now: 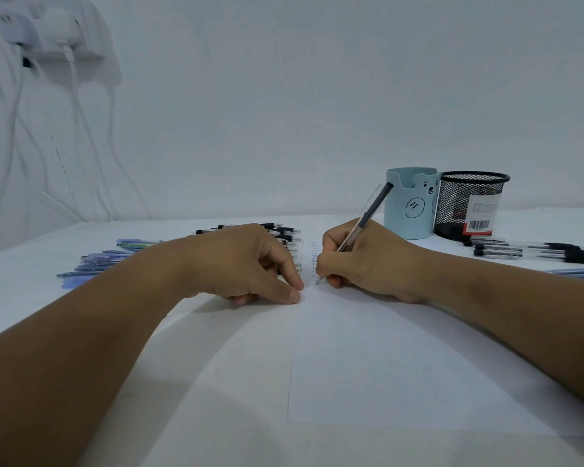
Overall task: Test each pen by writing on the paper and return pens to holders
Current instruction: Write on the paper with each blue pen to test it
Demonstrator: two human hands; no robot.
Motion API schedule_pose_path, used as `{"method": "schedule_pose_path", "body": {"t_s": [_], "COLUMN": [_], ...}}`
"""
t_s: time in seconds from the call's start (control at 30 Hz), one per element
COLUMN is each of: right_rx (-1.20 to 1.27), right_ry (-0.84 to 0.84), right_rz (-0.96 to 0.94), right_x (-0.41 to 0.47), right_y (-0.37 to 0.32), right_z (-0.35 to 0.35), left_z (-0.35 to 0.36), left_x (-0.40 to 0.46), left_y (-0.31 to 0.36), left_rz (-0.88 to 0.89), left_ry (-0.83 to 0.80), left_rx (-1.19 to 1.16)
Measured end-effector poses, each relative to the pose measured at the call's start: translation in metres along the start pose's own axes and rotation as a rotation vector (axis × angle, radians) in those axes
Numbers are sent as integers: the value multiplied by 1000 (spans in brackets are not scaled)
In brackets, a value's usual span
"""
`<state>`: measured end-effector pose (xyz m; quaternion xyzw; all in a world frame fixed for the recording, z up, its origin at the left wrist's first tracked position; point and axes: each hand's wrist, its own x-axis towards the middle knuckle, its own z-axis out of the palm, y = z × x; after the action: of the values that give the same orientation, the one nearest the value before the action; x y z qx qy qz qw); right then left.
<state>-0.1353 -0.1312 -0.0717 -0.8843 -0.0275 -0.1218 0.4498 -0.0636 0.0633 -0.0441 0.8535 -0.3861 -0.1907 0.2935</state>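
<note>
My right hand (361,264) grips a clear pen with a black cap end (368,215), its tip down on the white paper (402,365) beside a column of small test marks (315,261). My left hand (250,264) rests at the paper's left edge, thumb and forefinger pressing it down, the other fingers curled under. A row of black pens (284,235) lies behind my left hand, partly hidden by it. Blue pens (95,261) lie further left. A light blue bear holder (415,203) and a black mesh holder (469,203) stand at the back right.
More black pens (533,251) and a few blue ones (580,274) lie at the right, in front of the mesh holder. A wall socket with white plugs and cables (54,38) hangs at the upper left. The white wall runs close behind the table.
</note>
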Motion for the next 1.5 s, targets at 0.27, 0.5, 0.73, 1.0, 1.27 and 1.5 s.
{"method": "schedule_pose_path", "body": {"t_s": [0.27,0.5,0.73,1.0,1.27,1.5], "right_rx": [-7,-27,-27,-30,-64,166], "right_ry": [-9,11,13,4,19,85], "right_rz": [-4,-14,-3,1,-31,22], "right_x": [0,1,2,1,2,2], "right_y": [1,2,3,2,2,3], "right_z": [-1,0,-1,-2,-1,-2], "left_z": [0,0,0,0,0,2], "left_x": [0,0,0,0,-1,-3], "left_y": [0,1,0,1,1,4], "left_rz": [-1,-6,-10,-12,-22,-16], "left_ry": [-3,-3,0,-2,-1,0], "left_rx": [2,10,8,5,0,2]}}
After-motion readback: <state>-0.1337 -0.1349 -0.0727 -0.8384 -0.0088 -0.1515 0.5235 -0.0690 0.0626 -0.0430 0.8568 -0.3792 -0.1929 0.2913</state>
